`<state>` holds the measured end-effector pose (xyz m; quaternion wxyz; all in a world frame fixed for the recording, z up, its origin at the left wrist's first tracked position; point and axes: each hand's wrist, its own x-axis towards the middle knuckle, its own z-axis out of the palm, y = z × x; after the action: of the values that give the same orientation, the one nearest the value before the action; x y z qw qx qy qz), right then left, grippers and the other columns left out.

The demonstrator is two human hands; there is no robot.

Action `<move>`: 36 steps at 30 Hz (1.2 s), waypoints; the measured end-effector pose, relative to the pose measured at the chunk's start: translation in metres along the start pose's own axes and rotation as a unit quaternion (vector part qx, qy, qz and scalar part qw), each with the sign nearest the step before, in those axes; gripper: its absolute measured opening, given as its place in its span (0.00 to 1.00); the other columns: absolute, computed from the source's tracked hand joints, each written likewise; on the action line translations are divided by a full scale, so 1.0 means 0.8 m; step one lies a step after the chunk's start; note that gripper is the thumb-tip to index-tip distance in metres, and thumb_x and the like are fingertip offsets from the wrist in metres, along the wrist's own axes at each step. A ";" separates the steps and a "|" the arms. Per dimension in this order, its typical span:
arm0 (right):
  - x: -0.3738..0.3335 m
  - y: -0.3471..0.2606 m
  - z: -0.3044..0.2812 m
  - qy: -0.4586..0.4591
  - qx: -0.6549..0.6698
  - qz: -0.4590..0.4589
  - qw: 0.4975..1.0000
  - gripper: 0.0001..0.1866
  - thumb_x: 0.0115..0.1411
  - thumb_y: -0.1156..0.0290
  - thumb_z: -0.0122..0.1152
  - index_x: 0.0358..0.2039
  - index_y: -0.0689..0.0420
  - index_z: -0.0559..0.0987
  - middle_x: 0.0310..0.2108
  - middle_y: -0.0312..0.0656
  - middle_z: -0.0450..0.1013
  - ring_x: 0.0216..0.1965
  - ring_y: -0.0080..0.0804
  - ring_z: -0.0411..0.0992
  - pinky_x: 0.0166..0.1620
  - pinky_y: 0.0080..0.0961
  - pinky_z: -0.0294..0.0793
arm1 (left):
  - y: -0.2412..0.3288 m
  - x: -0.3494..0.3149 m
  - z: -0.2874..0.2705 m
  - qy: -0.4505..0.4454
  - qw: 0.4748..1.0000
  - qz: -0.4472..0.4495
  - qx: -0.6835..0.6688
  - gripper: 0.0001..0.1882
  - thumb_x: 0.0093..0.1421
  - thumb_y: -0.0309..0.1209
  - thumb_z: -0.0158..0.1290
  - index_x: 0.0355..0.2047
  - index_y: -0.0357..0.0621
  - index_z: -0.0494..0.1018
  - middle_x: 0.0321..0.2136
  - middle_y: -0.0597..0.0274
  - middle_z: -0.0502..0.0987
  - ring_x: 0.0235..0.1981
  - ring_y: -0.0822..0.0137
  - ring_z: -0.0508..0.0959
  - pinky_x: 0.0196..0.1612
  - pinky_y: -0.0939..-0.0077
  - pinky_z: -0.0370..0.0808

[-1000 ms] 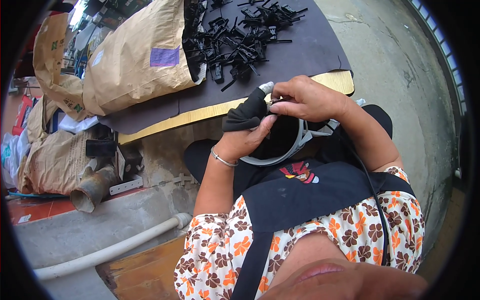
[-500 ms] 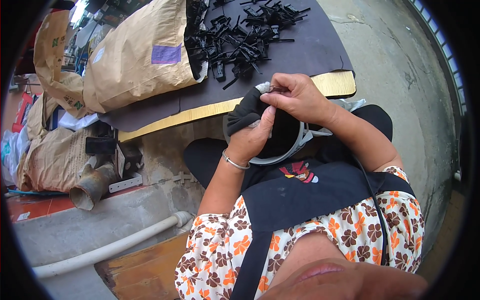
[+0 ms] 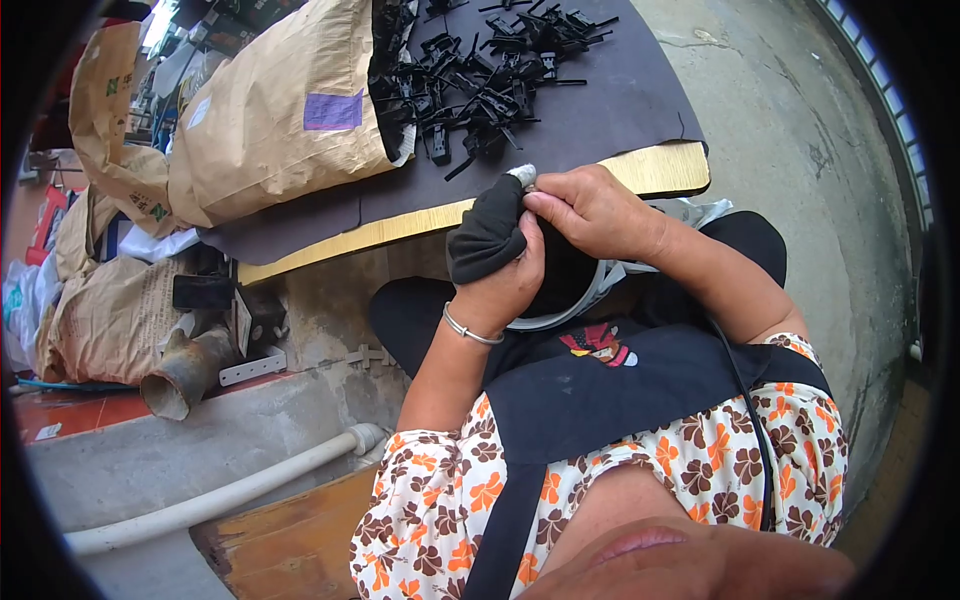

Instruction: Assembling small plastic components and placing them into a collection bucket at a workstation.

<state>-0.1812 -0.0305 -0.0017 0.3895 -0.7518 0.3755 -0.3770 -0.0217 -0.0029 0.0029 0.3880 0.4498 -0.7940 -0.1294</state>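
Observation:
My left hand (image 3: 497, 292) is raised in front of the table edge, its fingers under a black cloth cover (image 3: 484, 240). White wrapping (image 3: 523, 176) shows at a fingertip, and the bare thumb presses against the cover. My right hand (image 3: 600, 210) meets it there, thumb and index finger pinched together by the white tip. What lies in the pinch is hidden. Both hands are above a bucket with a pale rim (image 3: 575, 312) and a dark inside, standing between my legs. Beyond them, several black plastic clip-like parts (image 3: 490, 90) lie heaped on the table.
The table has a dark cover (image 3: 640, 90) and a yellow edge (image 3: 660, 168). On its left lies a big brown paper sack (image 3: 270, 120), its mouth toward the black parts. A rusty pipe (image 3: 185, 375), a white pipe (image 3: 230, 500) and more sacks (image 3: 100, 320) are at the left.
My right hand has turned, its fingers now closer together, and shifted slightly lower. A small dark piece seen between the fingertips before is now hidden. My left hand has moved slightly left.

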 end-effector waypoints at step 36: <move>0.002 -0.003 -0.014 -0.081 0.038 -0.013 0.996 0.14 0.60 0.64 0.52 0.28 0.64 0.74 0.20 0.52 0.70 0.22 0.45 0.69 0.27 0.32 0.68 | 0.002 -0.006 -0.017 -0.042 0.848 -0.249 -0.466 0.11 0.59 0.21 0.46 0.43 0.34 0.67 0.31 0.61 0.73 0.30 0.74 0.72 0.34 0.84 0.69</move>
<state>-0.1891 -0.0342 0.0054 0.4423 -0.7693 0.3180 -0.3337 -0.0116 0.0040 0.0107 0.4731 0.3926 -0.5176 -0.5951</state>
